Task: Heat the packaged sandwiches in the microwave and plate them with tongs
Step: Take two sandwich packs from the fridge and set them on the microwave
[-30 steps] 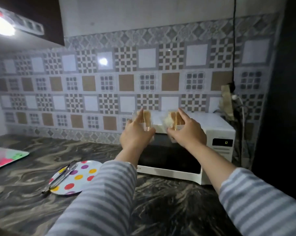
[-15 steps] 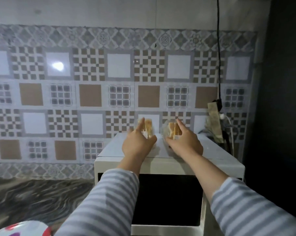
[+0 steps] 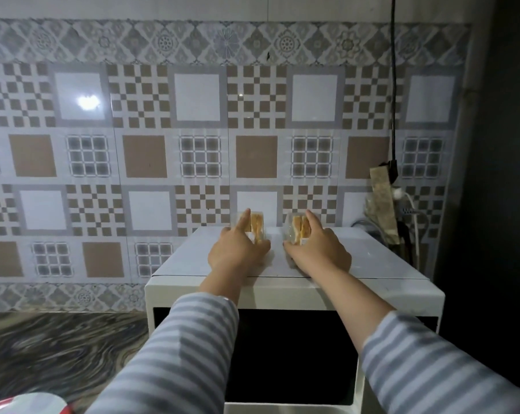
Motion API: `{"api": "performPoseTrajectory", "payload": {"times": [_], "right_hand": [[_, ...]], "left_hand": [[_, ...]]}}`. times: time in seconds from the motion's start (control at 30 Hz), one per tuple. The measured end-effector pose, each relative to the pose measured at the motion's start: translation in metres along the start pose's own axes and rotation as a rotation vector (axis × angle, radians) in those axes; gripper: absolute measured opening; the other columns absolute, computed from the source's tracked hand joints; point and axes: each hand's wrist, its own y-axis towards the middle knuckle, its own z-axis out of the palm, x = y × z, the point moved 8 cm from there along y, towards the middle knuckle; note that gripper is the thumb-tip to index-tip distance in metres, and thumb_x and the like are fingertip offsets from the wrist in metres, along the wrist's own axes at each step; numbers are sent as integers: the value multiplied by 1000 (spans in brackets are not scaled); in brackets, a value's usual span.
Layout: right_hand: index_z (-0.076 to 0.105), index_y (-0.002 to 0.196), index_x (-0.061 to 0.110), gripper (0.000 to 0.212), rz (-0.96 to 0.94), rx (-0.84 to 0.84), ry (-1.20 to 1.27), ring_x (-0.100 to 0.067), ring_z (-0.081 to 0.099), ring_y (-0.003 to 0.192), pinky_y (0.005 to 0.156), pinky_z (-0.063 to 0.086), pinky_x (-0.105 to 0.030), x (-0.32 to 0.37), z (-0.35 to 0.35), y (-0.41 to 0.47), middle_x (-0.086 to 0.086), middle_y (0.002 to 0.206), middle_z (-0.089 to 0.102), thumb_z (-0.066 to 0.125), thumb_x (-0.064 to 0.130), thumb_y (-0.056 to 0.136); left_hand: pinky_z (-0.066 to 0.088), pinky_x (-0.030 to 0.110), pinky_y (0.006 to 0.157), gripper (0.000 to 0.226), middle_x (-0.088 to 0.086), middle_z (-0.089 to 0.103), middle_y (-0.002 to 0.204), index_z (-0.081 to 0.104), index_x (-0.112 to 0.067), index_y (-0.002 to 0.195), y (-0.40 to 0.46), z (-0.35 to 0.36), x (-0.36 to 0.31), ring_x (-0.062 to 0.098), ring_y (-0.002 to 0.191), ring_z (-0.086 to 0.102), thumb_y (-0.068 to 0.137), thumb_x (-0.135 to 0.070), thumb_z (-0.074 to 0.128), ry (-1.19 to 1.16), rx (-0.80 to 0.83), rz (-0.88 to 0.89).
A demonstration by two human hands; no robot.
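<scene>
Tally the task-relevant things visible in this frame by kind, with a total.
Packaged sandwiches: 2, the left sandwich pack and the right sandwich pack, both on top of the microwave
Microwaves: 1, the white microwave, door closed
Hands: 2, the left hand and the right hand, each gripping a pack
Total: 5

The location was a home kitchen. A white microwave stood on a dark marbled counter. Patterned tiles covered the wall behind.
</scene>
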Motion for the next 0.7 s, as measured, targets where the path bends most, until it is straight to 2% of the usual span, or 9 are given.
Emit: {"api": "performPoseTrajectory", "payload": {"times": [0.1,0.17,0.23,0.3,0.43,0.53,0.6,0.7], "right_hand": [[9,147,45,81,-4,38,-14,-29,54,112,90,47,-41,1,0,1,-5,132,49,54,60,82],[6,148,46,83,0,62,-53,-31,51,117,94,44,-41,2,-2,-2,-7,136,46,52,65,81],[6,148,46,82,-5,64,-90,-34,43,124,100,39,-43,3,-8,-11,-9,144,37,50,67,82],[10,149,44,76,-34,43,-110,-35,36,131,105,32,-45,5,-17,-27,-8,151,28,47,64,86],[18,149,41,63,-137,46,-149,-34,18,141,114,21,-50,14,-30,-75,-6,158,16,42,53,92],[24,149,39,58,-128,99,-187,-33,4,146,118,9,-52,11,-31,-122,-5,161,6,43,48,94],[36,144,35,52,-91,119,-214,-32,11,145,117,14,-52,5,-31,-158,-6,158,17,45,46,94],[48,136,35,45,-20,169,-232,-30,32,135,111,28,-49,-10,-27,-216,-4,145,38,47,44,92]], "left_hand": [[42,44,97,78,-2,21,158,24,-42,147,-4,-4,-2,25,139,34,78,-74,43,97,6,0],[39,48,101,80,-4,15,159,22,-40,148,-14,-11,-2,25,142,27,78,-77,38,92,-48,10],[38,49,103,76,0,18,158,18,-38,148,-30,-22,-1,28,140,31,83,-72,38,73,-108,14],[38,49,103,72,2,23,157,23,-34,147,-49,-32,-1,29,138,33,86,-67,38,85,-130,24],[41,49,101,67,2,35,150,28,-26,146,-89,-49,1,28,131,41,87,-55,45,95,-86,65],[44,46,99,61,3,42,143,35,-25,142,-134,-60,0,28,127,45,87,-47,49,106,-57,138],[48,44,93,57,2,47,138,39,-26,139,-167,-62,5,27,121,49,87,-48,49,158,-9,167],[50,39,87,49,-3,55,129,50,-29,131,-217,-55,19,23,112,55,87,-51,49,208,101,188]]}}
